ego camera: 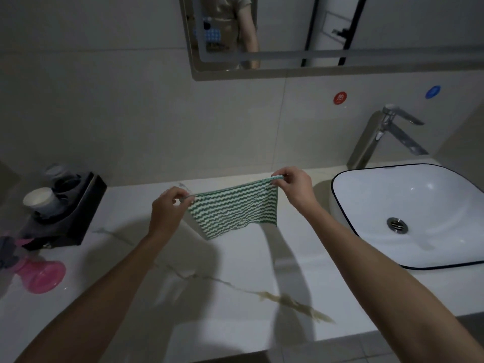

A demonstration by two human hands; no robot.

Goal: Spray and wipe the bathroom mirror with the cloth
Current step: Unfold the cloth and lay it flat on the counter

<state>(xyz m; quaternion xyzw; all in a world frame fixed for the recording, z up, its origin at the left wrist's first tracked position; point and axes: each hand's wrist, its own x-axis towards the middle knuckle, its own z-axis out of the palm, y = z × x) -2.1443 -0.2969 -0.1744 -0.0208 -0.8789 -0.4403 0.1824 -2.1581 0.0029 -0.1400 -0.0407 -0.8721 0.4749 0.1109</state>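
A green and white striped cloth [237, 209] hangs spread out above the white marble counter [235, 284]. My left hand [167, 209] pinches its upper left corner and my right hand [294, 188] pinches its upper right corner. The bathroom mirror [340, 27] hangs on the wall above, only its lower part in view, reflecting a person's torso. A pink spray bottle [39, 275] lies on its side at the counter's left edge, well away from both hands.
A white basin with a dark rim [408, 218] sits at the right, with a chrome faucet [387, 134] behind it. A black tray with cups [62, 210] stands at the left. Red and blue stickers [340, 97] mark the wall tiles.
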